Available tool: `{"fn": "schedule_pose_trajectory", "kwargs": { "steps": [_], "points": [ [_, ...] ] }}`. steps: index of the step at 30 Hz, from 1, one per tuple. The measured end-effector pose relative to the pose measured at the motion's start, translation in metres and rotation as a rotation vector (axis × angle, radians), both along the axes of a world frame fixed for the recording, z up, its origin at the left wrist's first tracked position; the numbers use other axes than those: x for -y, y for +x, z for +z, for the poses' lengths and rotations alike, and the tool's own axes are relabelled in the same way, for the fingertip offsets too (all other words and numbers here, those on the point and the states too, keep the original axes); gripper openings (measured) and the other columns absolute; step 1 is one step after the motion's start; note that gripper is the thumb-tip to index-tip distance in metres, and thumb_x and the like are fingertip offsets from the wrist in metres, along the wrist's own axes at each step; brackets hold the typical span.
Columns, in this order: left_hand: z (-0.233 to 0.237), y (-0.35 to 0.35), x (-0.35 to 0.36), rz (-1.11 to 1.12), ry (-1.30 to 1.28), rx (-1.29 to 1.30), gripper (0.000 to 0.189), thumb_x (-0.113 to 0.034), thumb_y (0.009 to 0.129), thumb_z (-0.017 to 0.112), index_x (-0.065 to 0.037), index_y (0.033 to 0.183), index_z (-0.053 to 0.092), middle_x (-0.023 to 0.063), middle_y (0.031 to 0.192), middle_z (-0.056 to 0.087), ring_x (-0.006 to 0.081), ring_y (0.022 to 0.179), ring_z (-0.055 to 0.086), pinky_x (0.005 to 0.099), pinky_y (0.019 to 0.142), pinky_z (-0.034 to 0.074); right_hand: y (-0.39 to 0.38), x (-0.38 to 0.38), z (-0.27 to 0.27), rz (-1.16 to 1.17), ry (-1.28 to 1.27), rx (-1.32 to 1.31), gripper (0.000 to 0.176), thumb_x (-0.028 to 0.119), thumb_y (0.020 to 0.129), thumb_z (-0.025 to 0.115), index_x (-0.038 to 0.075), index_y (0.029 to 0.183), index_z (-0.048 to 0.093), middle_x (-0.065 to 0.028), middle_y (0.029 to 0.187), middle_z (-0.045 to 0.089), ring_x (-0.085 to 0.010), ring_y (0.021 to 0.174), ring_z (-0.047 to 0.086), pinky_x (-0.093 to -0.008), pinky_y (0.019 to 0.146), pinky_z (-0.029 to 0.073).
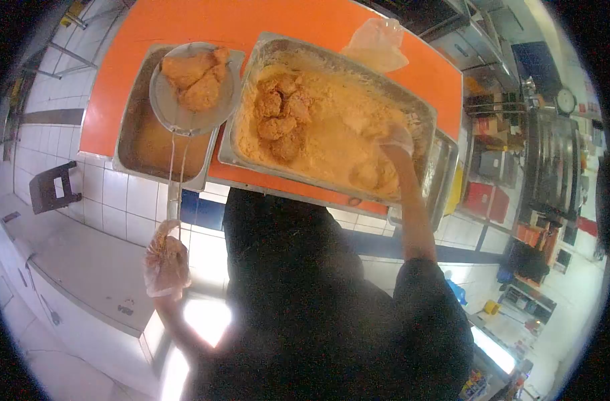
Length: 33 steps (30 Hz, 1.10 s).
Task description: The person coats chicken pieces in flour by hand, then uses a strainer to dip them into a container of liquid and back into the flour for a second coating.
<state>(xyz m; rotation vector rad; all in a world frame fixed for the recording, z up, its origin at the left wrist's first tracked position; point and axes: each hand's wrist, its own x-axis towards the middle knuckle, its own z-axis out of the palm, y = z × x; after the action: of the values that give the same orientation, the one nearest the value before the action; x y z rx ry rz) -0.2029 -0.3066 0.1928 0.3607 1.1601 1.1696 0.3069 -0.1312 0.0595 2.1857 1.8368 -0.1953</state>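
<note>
My left hand (166, 262), in a clear plastic glove smeared with coating, is closed at the handle end of a round strainer (163, 105). Several orange-brown coated pieces (201, 83) lie in the strainer, which sits over a metal pan of brownish liquid (164, 150). In the large metal tray of orange flour (325, 144), my gloved right hand (395, 139) reaches into the right part. Its fingers are partly sunk in the flour and blurred, so their pose is unclear. A cluster of dark coated pieces (278, 117) rests at the tray's left.
An orange table (291, 17) carries the pans. A crumpled clear plastic bag (377, 45) lies behind the large tray, and another metal tray (445, 167) stands right of it. A white chest (84, 267) is at lower left, with a dark stool (54, 189) beyond.
</note>
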Motion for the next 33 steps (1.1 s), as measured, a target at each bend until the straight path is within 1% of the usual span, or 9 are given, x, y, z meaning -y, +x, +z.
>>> {"fn": "schedule_pose_trajectory", "kwargs": {
  "steps": [3, 9, 11, 18, 21, 23, 26, 29, 33],
  "points": [
    [0.020, 0.014, -0.003, -0.117, -0.041, -0.305, 0.028, -0.005, 0.089, 0.050, -0.004, 0.117, 0.054, -0.0058, 0.063, 0.046, 0.0009, 0.055, 0.040, 0.0146, 0.047, 0.030, 0.030, -0.004, -0.015, -0.158, 0.043, -0.032, 0.037, 0.035, 0.077, 0.060, 0.005, 0.100, 0.062, -0.0162, 0.100, 0.061, -0.0282, 0.096, 0.057, -0.0372, 0.086, 0.045],
    [0.023, 0.020, -0.003, -0.196, -0.093, -0.291, 0.046, -0.021, 0.085, 0.060, -0.001, 0.124, 0.046, -0.0048, 0.064, 0.041, 0.0031, 0.054, 0.037, 0.0150, 0.044, 0.030, -0.024, -0.006, 0.021, 0.312, 0.194, -0.143, 0.024, 0.021, 0.071, 0.061, 0.005, 0.089, 0.063, -0.0164, 0.091, 0.062, -0.0297, 0.090, 0.059, -0.0385, 0.081, 0.046],
    [0.036, 0.029, -0.006, -0.466, -0.142, -0.877, 0.037, -0.021, 0.090, 0.054, -0.006, 0.123, 0.049, -0.0056, 0.063, 0.038, 0.0019, 0.056, 0.034, 0.0165, 0.047, 0.030, -0.019, -0.005, -0.005, 0.295, -0.065, -0.062, 0.022, 0.017, 0.065, 0.061, 0.005, 0.082, 0.064, -0.0170, 0.085, 0.063, -0.0318, 0.087, 0.059, -0.0395, 0.079, 0.047],
    [0.050, 0.045, -0.007, -0.570, -0.177, -1.301, 0.027, -0.016, 0.091, 0.046, -0.016, 0.115, 0.058, 0.0112, 0.067, 0.057, 0.0193, 0.060, 0.055, 0.0349, 0.058, 0.043, 0.018, 0.009, -0.002, 0.408, 0.032, 0.016, 0.019, 0.017, 0.063, 0.061, 0.004, 0.076, 0.063, -0.0169, 0.082, 0.062, -0.0342, 0.080, 0.059, -0.0393, 0.073, 0.049],
    [0.049, 0.049, -0.008, -0.569, 0.038, -1.399, 0.027, -0.021, 0.092, 0.045, -0.020, 0.117, 0.056, 0.0162, 0.076, 0.061, 0.0267, 0.066, 0.061, 0.0373, 0.060, 0.045, 0.051, 0.037, 0.002, 0.494, 0.191, 0.086, 0.017, 0.016, 0.073, 0.056, 0.005, 0.085, 0.061, -0.0115, 0.080, 0.061, -0.0301, 0.073, 0.060, -0.0366, 0.069, 0.050],
    [0.055, 0.054, -0.016, -0.969, -0.288, -1.529, 0.036, -0.014, 0.091, 0.045, -0.013, 0.127, 0.046, 0.0087, 0.093, 0.064, 0.0235, 0.076, 0.061, 0.0352, 0.067, 0.047, 0.066, 0.061, -0.018, -0.102, 0.175, -0.120, 0.020, 0.014, 0.084, 0.047, 0.008, 0.100, 0.058, -0.0033, 0.078, 0.059, -0.0228, 0.070, 0.059, -0.0335, 0.068, 0.050],
    [0.052, 0.051, -0.010, -1.059, -0.178, -1.654, 0.040, -0.010, 0.089, 0.045, -0.010, 0.130, 0.042, 0.0089, 0.099, 0.063, 0.0248, 0.086, 0.062, 0.0350, 0.072, 0.048, 0.069, 0.091, -0.062, 0.277, 0.113, 0.395, 0.025, 0.012, 0.090, 0.038, 0.010, 0.111, 0.052, 0.0012, 0.075, 0.055, -0.0163, 0.072, 0.056, -0.0299, 0.071, 0.049],
    [0.041, 0.033, 0.000, -0.594, 0.196, -1.484, 0.039, -0.010, 0.090, 0.046, -0.006, 0.129, 0.043, 0.0096, 0.104, 0.062, 0.0254, 0.088, 0.061, 0.0319, 0.076, 0.048, -0.024, 0.078, 0.057, 0.016, -0.050, -0.091, 0.036, 0.027, 0.075, 0.059, 0.008, 0.105, 0.062, -0.0158, 0.113, 0.058, -0.0286, 0.111, 0.051, -0.0418, 0.090, 0.044],
    [0.031, 0.018, -0.003, -0.448, 0.273, -1.429, 0.037, -0.013, 0.092, 0.045, -0.006, 0.129, 0.044, 0.0062, 0.097, 0.061, 0.0166, 0.076, 0.058, 0.0264, 0.070, 0.046, -0.009, 0.087, -0.002, 0.213, -0.099, 0.045, 0.034, 0.032, 0.086, 0.046, 0.004, 0.100, 0.061, -0.0112, 0.087, 0.062, -0.0257, 0.088, 0.060, -0.0332, 0.082, 0.046]
  ]
}}
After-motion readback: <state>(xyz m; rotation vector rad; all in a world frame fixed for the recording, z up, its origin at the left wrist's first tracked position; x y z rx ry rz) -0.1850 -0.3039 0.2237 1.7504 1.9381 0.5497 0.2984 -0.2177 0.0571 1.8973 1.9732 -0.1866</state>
